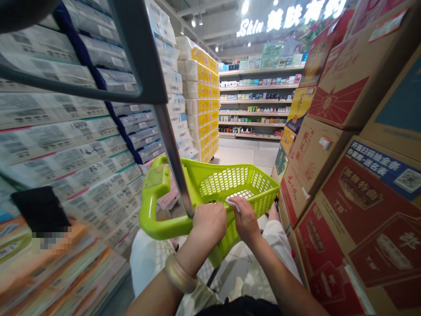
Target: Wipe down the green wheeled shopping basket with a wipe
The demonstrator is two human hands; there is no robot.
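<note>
Lime-green perforated cart basket stands upright, open-topped; thin white cloth or tissue at its near rim

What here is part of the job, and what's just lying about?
In use: green shopping cart; white cloth or tissue in the right hand; left hand on the cart.

Just about: printed cardboard cartons; yellow-and-white packs; stocked shelves; lit "Skin" sign.

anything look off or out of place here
Nothing looks spilled or damaged around the green basket. One oddity: a black object at lower left, by the orange packs, looks unlike the stock around it. Blur and pixelation hide what it is.
</note>
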